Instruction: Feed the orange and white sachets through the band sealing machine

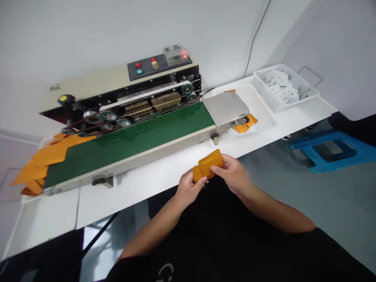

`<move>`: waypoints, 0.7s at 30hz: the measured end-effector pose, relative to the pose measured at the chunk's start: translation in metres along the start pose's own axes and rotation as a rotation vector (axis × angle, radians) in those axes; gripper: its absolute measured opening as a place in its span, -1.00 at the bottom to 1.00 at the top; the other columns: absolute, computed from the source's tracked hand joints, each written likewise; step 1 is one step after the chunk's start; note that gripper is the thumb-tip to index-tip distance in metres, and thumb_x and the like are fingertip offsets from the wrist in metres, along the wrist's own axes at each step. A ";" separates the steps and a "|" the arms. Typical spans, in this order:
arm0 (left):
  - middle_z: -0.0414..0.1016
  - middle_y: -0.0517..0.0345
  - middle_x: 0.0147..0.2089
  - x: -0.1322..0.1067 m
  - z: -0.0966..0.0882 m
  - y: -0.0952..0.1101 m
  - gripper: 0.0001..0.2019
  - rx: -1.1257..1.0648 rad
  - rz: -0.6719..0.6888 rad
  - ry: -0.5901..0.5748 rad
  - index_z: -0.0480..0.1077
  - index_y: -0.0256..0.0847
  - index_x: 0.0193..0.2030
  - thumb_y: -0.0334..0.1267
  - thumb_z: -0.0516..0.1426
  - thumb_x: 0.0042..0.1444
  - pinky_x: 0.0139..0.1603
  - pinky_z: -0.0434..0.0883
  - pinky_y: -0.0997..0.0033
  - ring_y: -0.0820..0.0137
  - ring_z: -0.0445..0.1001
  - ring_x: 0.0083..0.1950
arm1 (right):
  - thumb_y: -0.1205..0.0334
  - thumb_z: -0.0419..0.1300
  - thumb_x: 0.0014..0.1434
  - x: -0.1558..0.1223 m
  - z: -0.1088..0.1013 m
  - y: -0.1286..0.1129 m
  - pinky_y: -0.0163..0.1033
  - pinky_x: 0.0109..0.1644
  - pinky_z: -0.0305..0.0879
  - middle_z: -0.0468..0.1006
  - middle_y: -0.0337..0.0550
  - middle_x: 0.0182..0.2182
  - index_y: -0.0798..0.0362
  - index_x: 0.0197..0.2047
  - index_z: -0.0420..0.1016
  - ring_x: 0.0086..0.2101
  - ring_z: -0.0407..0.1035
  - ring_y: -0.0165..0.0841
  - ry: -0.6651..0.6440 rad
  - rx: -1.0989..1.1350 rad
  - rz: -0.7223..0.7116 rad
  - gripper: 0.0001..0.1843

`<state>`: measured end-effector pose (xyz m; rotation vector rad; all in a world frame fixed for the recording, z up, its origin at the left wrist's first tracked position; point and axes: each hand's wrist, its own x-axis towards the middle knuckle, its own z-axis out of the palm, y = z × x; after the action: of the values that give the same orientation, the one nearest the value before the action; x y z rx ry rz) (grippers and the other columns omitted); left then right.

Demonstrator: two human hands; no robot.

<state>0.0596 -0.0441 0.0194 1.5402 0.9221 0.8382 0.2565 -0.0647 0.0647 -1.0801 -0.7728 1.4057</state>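
Two small orange pouches (210,161), or one folded pouch, are held in front of my body, by the table's front edge; I cannot tell which. My left hand (189,188) pinches the lower left part between thumb and fingers. On the right side, my right hand (232,172) grips it with the thumb on top. Beyond my hands stands a band sealing machine with a green conveyor belt (141,141) and a metal end plate (225,105). More orange pouches (246,123) lie in a white tray (263,113) under that plate.
Several orange pouches (53,154) are piled at the belt's left end. A clear plastic bin (272,102) of small white packets (282,86) stands at the back right. A blue stool (337,150) is on the floor to the right. The machine's control panel (147,68) has a red light.
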 end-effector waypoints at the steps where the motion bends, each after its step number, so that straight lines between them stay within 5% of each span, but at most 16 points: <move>1: 0.67 0.02 -0.26 -0.001 -0.001 -0.001 -0.63 0.012 -0.014 0.018 0.58 -0.18 -0.08 0.13 0.23 0.41 -0.20 0.59 0.25 0.28 0.63 -0.32 | 0.03 0.58 0.07 0.001 0.002 0.002 -0.09 -0.07 0.55 0.71 -0.19 -0.25 -0.10 -0.18 0.72 -0.25 0.57 -0.25 0.014 0.004 0.004 -0.72; 6: 0.68 0.05 -0.32 -0.006 -0.012 -0.012 -0.63 0.004 -0.078 0.137 0.58 -0.19 -0.15 0.12 0.25 0.39 -0.19 0.59 0.27 0.27 0.65 -0.31 | -0.02 0.56 0.10 0.018 -0.008 -0.010 -0.24 -0.29 0.41 0.54 -0.28 -0.47 -0.03 -0.28 0.64 -0.44 0.40 -0.39 0.152 -0.040 -0.044 -0.70; 9: 0.69 0.04 -0.32 -0.012 -0.019 -0.019 -0.62 0.017 -0.104 0.176 0.57 -0.19 -0.17 0.13 0.26 0.37 -0.18 0.59 0.28 0.26 0.67 -0.29 | -0.02 0.55 0.12 0.041 -0.017 -0.030 -0.26 -0.37 0.39 0.59 -0.23 -0.42 -0.01 -0.22 0.63 -0.48 0.39 -0.41 0.139 0.012 -0.045 -0.68; 15: 0.70 0.02 -0.31 -0.024 -0.032 -0.023 -0.62 0.011 -0.130 0.203 0.58 -0.20 -0.14 0.13 0.26 0.36 -0.20 0.60 0.26 0.24 0.68 -0.29 | 0.33 0.45 0.18 0.126 -0.028 -0.078 -0.33 -0.45 0.51 0.63 -0.18 -0.35 0.03 -0.15 0.60 -0.51 0.43 -0.45 0.128 0.012 -0.062 -0.83; 21: 0.70 0.03 -0.30 -0.029 -0.041 -0.030 -0.63 -0.010 -0.147 0.231 0.57 -0.19 -0.14 0.12 0.27 0.35 -0.21 0.60 0.28 0.24 0.68 -0.29 | 0.51 0.36 0.20 0.206 -0.023 -0.095 -0.38 -0.50 0.53 0.61 -0.15 -0.37 0.06 -0.18 0.51 -0.53 0.46 -0.44 0.208 -0.028 -0.009 -0.80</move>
<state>0.0069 -0.0489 -0.0048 1.3676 1.1821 0.9253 0.3273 0.1475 0.1067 -1.2216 -0.6469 1.2549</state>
